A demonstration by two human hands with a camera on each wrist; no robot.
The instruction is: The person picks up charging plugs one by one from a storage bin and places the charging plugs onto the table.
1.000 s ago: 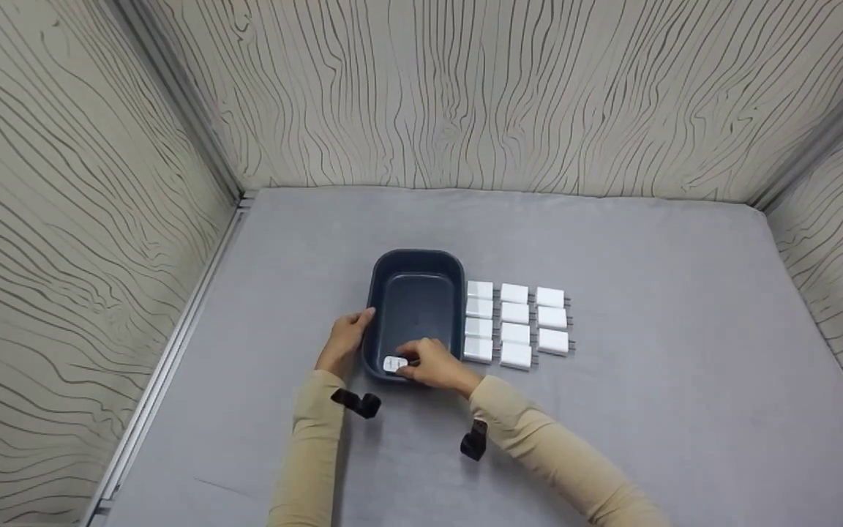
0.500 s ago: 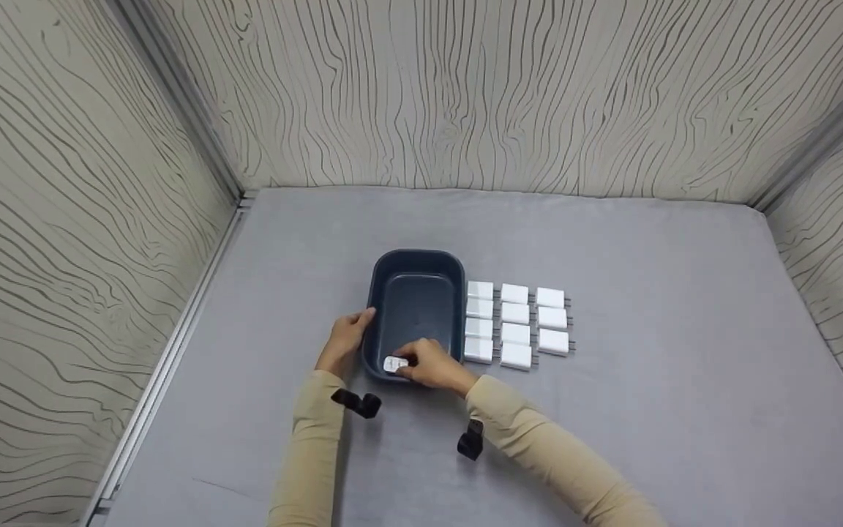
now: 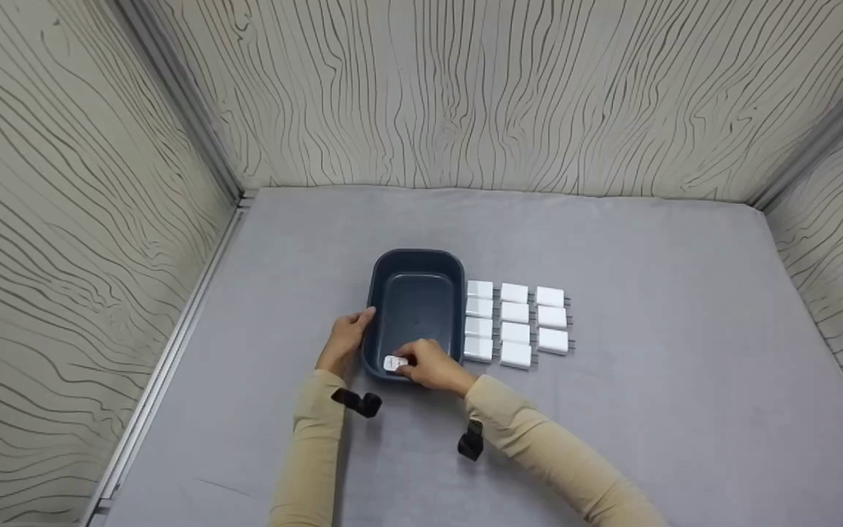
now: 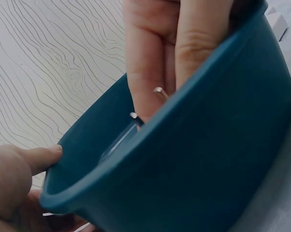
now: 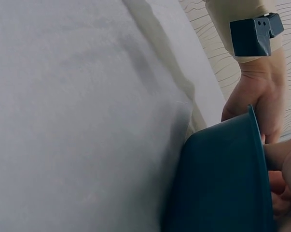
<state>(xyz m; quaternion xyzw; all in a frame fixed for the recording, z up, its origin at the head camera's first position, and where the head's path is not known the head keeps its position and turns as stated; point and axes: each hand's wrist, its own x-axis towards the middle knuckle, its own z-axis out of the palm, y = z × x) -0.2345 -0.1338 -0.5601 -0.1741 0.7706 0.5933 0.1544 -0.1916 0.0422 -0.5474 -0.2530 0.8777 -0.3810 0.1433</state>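
A dark blue plastic basin [image 3: 418,315] stands on the grey cloth. My left hand [image 3: 346,340] grips its left side; in the left wrist view the thumb [image 4: 41,157] lies over the rim and the other fingers are outside. Reaching over the near right corner, my right hand [image 3: 432,364] pinches a white charger plug [image 3: 393,363] between thumb and fingers, low inside the basin. Two metal prongs [image 4: 158,90] of the charger show in the left wrist view, partly hidden by the basin wall. The right wrist view has the basin's outer wall [image 5: 222,174] in front of the right hand's fingers.
Several white charger plugs [image 3: 515,313] lie in three columns right of the basin, prongs pointing right. The nearest column [image 3: 479,327] sits close against its wall. Patterned panels [image 3: 451,95] enclose the table at the back and sides. A black camera mount [image 3: 471,440] sticks out from each sleeve.
Between one second and half a second ago, my right forearm shifted slightly left. The charger stays pinched at the same spot in the basin, and my left hand keeps its grip.
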